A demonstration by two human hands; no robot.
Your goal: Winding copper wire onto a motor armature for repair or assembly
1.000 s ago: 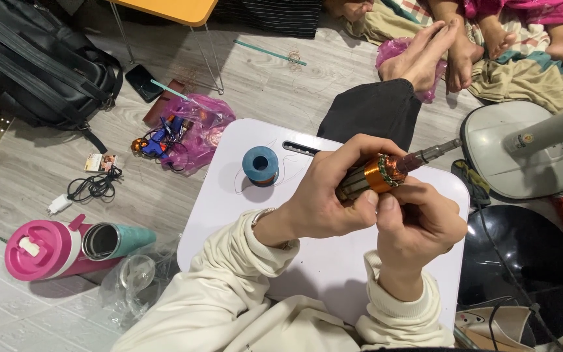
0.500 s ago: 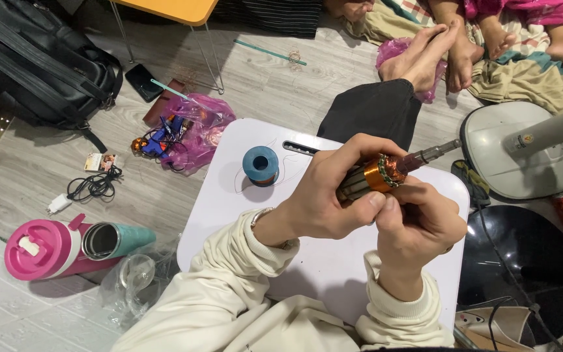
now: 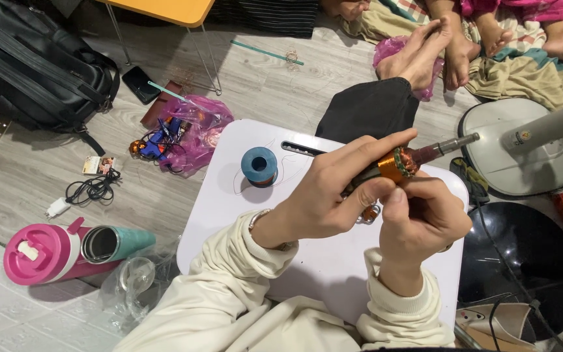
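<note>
My left hand (image 3: 330,195) is wrapped around a small motor rotor with copper-coloured windings (image 3: 395,164) and a metal shaft (image 3: 451,145) that points up and right. Just below it, my right hand (image 3: 421,221) pinches at the underside of the windings with thumb and fingers. Both hands hover over a small white lap table (image 3: 229,208). A blue spool of wire (image 3: 259,167) stands on that table to the left of my hands.
A pink bottle (image 3: 37,255) and a teal cup (image 3: 115,242) lie on the floor at left, near a cable (image 3: 92,190), a pink bag of parts (image 3: 187,133) and a black backpack (image 3: 27,72). A fan base (image 3: 522,150) and another person's feet (image 3: 438,52) are at upper right.
</note>
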